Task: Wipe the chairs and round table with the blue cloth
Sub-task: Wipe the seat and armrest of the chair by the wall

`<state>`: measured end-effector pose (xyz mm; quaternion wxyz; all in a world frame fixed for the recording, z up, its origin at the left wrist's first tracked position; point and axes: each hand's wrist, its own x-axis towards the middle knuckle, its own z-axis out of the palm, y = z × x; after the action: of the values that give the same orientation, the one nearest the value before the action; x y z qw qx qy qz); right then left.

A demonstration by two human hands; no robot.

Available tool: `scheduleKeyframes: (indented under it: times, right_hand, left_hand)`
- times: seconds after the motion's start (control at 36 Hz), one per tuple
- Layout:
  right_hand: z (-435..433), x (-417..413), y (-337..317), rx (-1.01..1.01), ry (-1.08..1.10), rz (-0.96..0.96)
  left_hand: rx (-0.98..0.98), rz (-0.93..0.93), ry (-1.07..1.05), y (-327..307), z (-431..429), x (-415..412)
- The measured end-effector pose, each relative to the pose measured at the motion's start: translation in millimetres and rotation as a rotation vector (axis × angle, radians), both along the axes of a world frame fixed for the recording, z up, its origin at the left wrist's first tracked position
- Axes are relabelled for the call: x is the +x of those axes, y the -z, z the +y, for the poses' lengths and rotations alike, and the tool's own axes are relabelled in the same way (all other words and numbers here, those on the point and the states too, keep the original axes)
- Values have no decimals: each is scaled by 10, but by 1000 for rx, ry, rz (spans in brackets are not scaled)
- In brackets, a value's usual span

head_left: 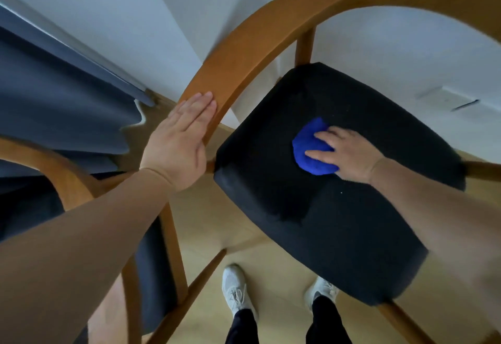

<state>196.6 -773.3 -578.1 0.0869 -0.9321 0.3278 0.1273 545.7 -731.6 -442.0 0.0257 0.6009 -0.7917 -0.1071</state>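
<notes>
A wooden chair with a black padded seat (339, 208) stands right in front of me, its curved wooden backrest (244, 37) arching over the top. The bunched blue cloth (309, 151) lies on the middle of the seat. My right hand (347, 153) presses down on the cloth with fingers spread over it. My left hand (179, 137) rests flat against the left end of the curved backrest, fingers straight. The round table is out of view.
A second wooden chair (81, 186) with a dark seat stands at the lower left. Dark blue curtains (54, 99) hang at the left by a white wall. My two feet in white shoes (235, 289) stand on the light wooden floor below the seat.
</notes>
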Motion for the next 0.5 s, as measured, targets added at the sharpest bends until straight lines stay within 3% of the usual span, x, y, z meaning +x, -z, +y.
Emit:
scheduleKeyframes:
  times: [0.19, 0.33, 0.5]
  right_hand:
    - [-543, -365, 132, 23, 259, -25]
    - [-951, -590, 189, -35, 839, -100]
    - [-1049, -528, 80, 7, 690, -4]
  left_hand:
    - [-11, 36, -7, 16, -2, -16]
    - [-11, 31, -2, 33, -18, -12]
    - [2, 35, -2, 53, -14, 4]
